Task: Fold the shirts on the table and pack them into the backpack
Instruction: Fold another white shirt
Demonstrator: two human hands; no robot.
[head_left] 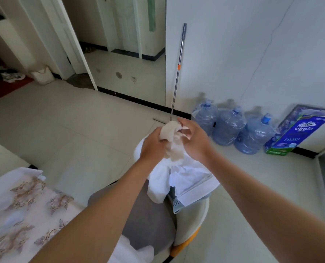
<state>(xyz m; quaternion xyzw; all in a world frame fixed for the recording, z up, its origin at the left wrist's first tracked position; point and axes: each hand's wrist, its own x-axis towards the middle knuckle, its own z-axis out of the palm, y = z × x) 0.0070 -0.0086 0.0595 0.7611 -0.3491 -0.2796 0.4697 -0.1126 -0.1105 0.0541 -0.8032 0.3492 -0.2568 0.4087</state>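
Shirt: white shirt with a beige bunch at its top, up in the air. It is neither on the table nor in any bag, and it hangs straight down from the grip.
Handling: my read is that it's light, limp and not stiff at all. It will sag wherever it isn't held, though cotton like this shouldn't slip.
Where to hold: bunched up like this it can't be folded. I'd go for the two shoulder seams or the collar ends, hands apart, so it drops flat.
Left hand: left hand has its fingers curled tight round the beige bunch, with the back of the hand facing the camera.
Right hand: right hand sits right beside it, thumb up, fingertips pinching a fold of the same bunch.
Arms: both are stretched well forward, with the forearms converging and the hands nearly touching at the cloth.
Below the grip: chair with the shirt tail over it. The grey thing on it could be a cushion or the backpack, I cannot tell.
Down-left of the grip: table under a floral cloth.
Beyond the grip: mop pole just behind, bottles off to the right.
Stage: early, I'd judge, since the shirt is picked up but not yet spread.
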